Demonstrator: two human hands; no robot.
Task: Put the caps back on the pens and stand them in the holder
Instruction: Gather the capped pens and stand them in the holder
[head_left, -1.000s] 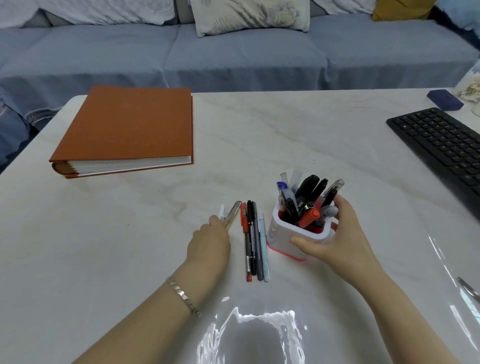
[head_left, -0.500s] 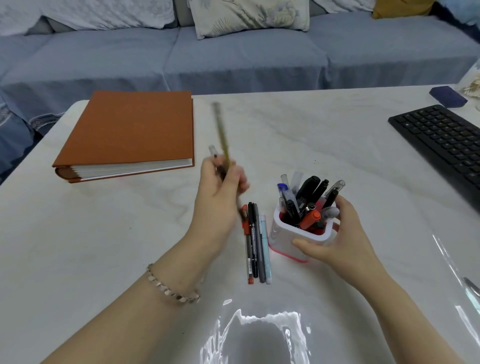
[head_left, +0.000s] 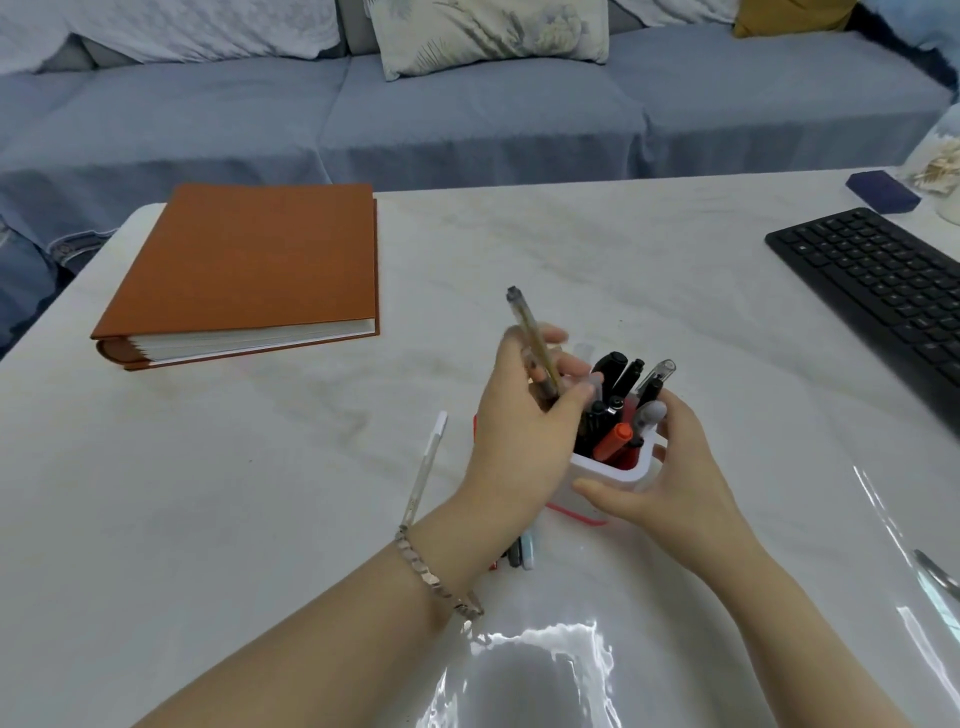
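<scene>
My left hand (head_left: 519, 431) grips a clear pen with an olive-gold core (head_left: 532, 343), held nearly upright with its lower end at the mouth of the holder. The white holder with a red base (head_left: 618, 475) stands in front of me, filled with several black, orange and clear pens. My right hand (head_left: 670, 478) clasps the holder's right and front sides. A white pen (head_left: 426, 467) lies on the table left of my left wrist. Ends of three more pens (head_left: 519, 556) stick out from under my left wrist.
An orange album (head_left: 249, 270) lies at the table's back left. A black keyboard (head_left: 878, 296) runs along the right edge, with a dark blue box (head_left: 882, 191) behind it. A sofa with cushions stands beyond the table. Glossy film covers the near edge.
My left hand lifted the olive pen off the table, swung it upright and carried it right to the holder. A white pen stayed on the table. My right hand kept its hold.
</scene>
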